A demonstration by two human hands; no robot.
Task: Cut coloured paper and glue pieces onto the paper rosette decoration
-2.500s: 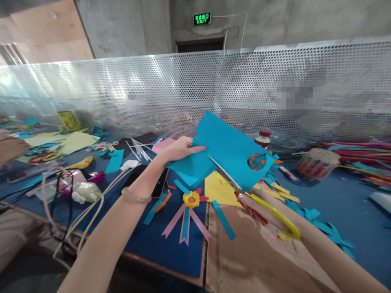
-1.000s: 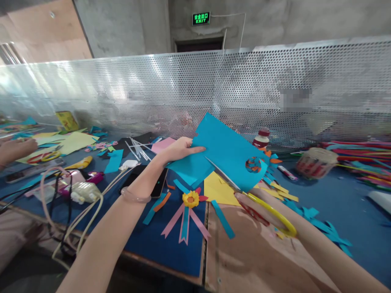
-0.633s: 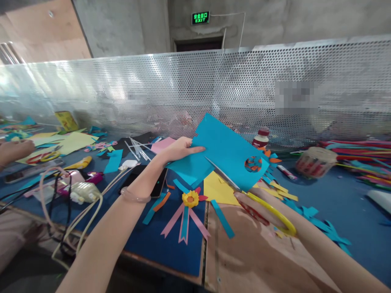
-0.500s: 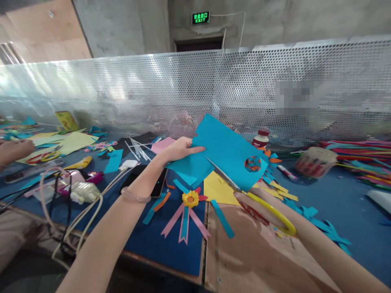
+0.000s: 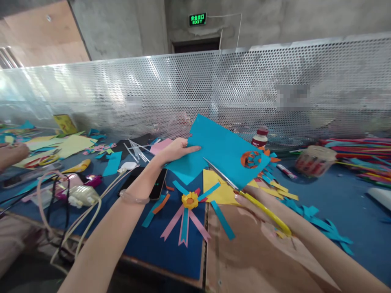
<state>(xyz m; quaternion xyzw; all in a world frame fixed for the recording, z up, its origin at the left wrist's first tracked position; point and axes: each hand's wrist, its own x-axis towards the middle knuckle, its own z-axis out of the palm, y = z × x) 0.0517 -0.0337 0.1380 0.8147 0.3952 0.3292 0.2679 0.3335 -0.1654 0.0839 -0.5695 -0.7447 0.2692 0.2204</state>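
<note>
Since the frame half a second earlier, one narrow blue paper strip (image 5: 210, 191) has come free along the lower edge of the large blue paper sheet (image 5: 222, 142) and now lies on the table, its inner end at the yellow folded-paper flower with pink and blue ribbon tails (image 5: 190, 200). One cut therefore appears complete, and the sheet remains large enough for more.

Sheet: held up above the table, mid-view, tilted. Left hand (image 5: 179, 149), at its nine o'clock, pinches it with the thumb on the face; the other fingers are mostly concealed. Right hand (image 5: 251, 208), at its five o'clock, is closed around the yellow-handled metal scissors (image 5: 224, 176). Blades appear together or nearly so, at the sheet's lower edge; contact cannot be confirmed. The second handle loop is out of sight.

Further out: the flower sits at seven o'clock; yellow paper (image 5: 210, 179) at six, partly covered. At four o'clock on the sheet is an orange-and-blue paper rosette (image 5: 250, 159); whether it lies over the sheet or shows through an opening cannot be determined. A black phone (image 5: 158, 185) at eight o'clock is partly hidden by the left forearm. A co-worker's hand (image 5: 14, 155) at nine is cut off by the frame.
</note>
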